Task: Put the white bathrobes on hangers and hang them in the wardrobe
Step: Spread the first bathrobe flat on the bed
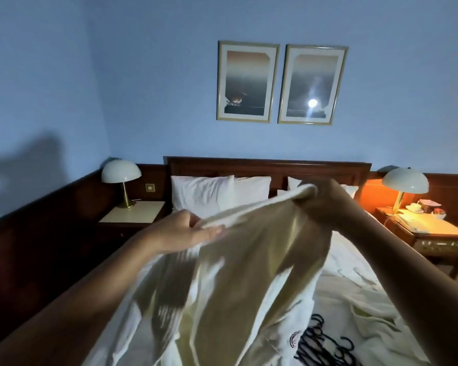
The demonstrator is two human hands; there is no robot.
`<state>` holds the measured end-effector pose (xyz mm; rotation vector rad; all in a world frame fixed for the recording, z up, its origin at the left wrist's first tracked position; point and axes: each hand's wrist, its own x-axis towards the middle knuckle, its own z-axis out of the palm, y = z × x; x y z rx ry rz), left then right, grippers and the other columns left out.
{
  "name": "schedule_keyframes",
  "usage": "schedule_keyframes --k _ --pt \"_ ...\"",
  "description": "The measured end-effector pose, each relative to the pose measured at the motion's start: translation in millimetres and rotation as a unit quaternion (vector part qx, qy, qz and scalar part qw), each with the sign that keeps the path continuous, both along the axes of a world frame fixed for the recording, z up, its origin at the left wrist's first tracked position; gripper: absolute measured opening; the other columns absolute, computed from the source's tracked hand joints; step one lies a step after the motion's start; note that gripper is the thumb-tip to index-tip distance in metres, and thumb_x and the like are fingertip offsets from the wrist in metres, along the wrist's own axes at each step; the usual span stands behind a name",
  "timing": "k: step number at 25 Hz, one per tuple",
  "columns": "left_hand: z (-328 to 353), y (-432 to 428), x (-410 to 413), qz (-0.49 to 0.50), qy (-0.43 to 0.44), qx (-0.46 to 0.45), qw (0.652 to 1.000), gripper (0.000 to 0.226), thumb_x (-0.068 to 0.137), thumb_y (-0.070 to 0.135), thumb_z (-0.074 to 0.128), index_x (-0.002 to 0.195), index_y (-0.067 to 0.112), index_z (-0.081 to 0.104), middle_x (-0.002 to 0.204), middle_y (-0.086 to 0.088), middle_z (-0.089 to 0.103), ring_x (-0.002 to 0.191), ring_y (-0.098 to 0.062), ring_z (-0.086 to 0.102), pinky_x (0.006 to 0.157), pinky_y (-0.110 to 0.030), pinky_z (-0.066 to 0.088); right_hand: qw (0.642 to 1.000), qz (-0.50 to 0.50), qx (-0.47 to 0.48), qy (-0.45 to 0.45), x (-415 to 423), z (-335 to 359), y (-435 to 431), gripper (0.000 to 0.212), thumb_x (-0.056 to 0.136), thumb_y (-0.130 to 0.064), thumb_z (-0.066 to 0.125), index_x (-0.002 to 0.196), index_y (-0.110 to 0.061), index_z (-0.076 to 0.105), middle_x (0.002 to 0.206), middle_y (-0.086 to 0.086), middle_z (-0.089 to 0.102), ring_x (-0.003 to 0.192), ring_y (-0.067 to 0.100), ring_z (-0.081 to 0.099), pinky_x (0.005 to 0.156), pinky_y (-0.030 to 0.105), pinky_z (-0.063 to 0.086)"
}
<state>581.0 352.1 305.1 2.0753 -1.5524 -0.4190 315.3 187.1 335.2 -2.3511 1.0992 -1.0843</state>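
Both hands, left (188, 229) and right (325, 199), grip a bathrobe (236, 286) above the bed (354, 294); next, likely a hanger (325, 344) beside it.

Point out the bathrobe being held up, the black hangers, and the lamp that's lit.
bathrobe (238, 273): head view, hanging body fabric.
black hangers (312, 347): head view, middle of the pile.
lit lamp (405, 180): head view, dome shade.

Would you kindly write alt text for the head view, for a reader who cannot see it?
A left hand and a right hand hold a white bathrobe up by its top edge above a bed. Black hangers lie on the bed.
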Motion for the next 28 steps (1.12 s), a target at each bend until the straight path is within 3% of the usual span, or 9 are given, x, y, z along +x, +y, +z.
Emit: schedule_keyframes --k 3,6,8,10,14,17,20,24,28 --pt "-91 20 21 -0.055 0.058 0.099 0.992 0.051 0.071 0.07 0.079 0.084 0.024 0.063 0.08 0.014 0.062 0.088 -0.015 0.067 0.078 -0.028 0.049 0.967 0.089 0.217 0.101 -4 -82 4 0.017 0.079 -0.022 0.078 0.091 -0.017 0.067 0.084 0.003 0.071 0.079 0.024 0.069 0.064 0.039 0.056" --pt "-116 47 47 -0.099 0.313 0.043 0.944 0.051 0.078 0.017 0.08 0.126 0.015 0.065 0.12 -0.008 0.072 0.118 -0.025 0.065 0.103 -0.039 0.052 0.834 0.199 0.502 0.113 -13 -123 6 0.052 0.081 0.002 0.08 0.122 -0.015 0.054 0.111 0.006 0.073 0.1 0.021 0.073 0.071 0.034 0.059" --pt "-134 59 56 -0.114 0.348 0.012 0.931 0.047 0.082 -0.006 0.063 0.126 0.011 0.066 0.122 -0.01 0.072 0.118 -0.025 0.066 0.098 -0.035 0.053 0.857 0.198 0.41 0.24 -8 -150 7 0.05 0.082 0.005 0.074 0.121 -0.019 0.055 0.118 0.001 0.07 0.11 0.014 0.068 0.082 0.032 0.059" --pt "-158 68 55 -0.074 0.161 0.025 0.984 0.047 0.087 -0.006 0.062 0.107 0.036 0.069 0.107 0.011 0.075 0.108 -0.008 0.067 0.089 -0.018 0.05 0.908 0.118 0.147 0.375 9 -182 14 0.026 0.084 -0.018 0.073 0.105 -0.029 0.064 0.102 -0.008 0.07 0.101 0.015 0.068 0.081 0.032 0.056" --pt "-180 90 56 -0.007 -0.081 -0.288 0.954 0.022 0.08 0.013 0.051 0.086 0.017 0.072 0.085 0.003 0.068 0.083 -0.009 0.062 0.077 -0.019 0.049 0.989 0.119 -0.036 0.078 18 -199 40 0.012 0.083 -0.013 0.074 0.08 -0.018 0.064 0.081 -0.005 0.054 0.073 0.014 0.057 0.065 0.031 0.047" --pt "-192 89 86 0.059 -0.043 -0.256 0.964 0.031 0.086 0.048 0.058 0.074 0.02 0.066 0.069 0.012 0.06 0.065 -0.005 0.054 0.068 -0.026 0.046 0.989 0.09 0.09 -0.079 42 -180 54 0.03 0.092 -0.01 0.066 0.067 -0.01 0.05 0.061 0.001 0.052 0.055 0.011 0.051 0.053 0.029 0.04" --pt "-213 79 104 0.079 -0.014 -0.098 0.992 0.071 0.073 0.09 0.048 0.062 0.02 0.05 0.052 0.011 0.048 0.052 -0.006 0.047 0.059 -0.031 0.038 0.979 0.027 0.201 0.028 70 -195 57 0.048 0.094 -0.024 0.071 0.062 -0.017 0.037 0.05 -0.011 0.032 0.046 0.004 0.031 0.05 0.031 0.028" --pt "-169 73 128 0.074 0.049 -0.26 0.961 0.036 0.086 0.041 0.077 0.064 0.025 0.053 0.06 0.015 0.056 0.062 -0.002 0.056 0.059 -0.015 0.039 0.993 -0.023 0.112 0.028 74 -182 68 0.029 0.081 -0.018 0.077 0.077 -0.015 0.049 0.063 -0.009 0.044 0.057 0.01 0.04 0.056 0.035 0.036" --pt "-169 78 149 -0.149 0.011 0.025 0.988 0.013 0.085 0.022 0.065 0.088 0.034 0.069 0.092 0.008 0.071 0.092 -0.008 0.067 0.078 -0.026 0.05 0.966 -0.067 0.084 0.235 34 -183 66 0.015 0.066 -0.018 0.061 0.067 -0.032 0.056 0.066 -0.006 0.059 0.068 0.027 0.059 0.06 0.035 0.047"
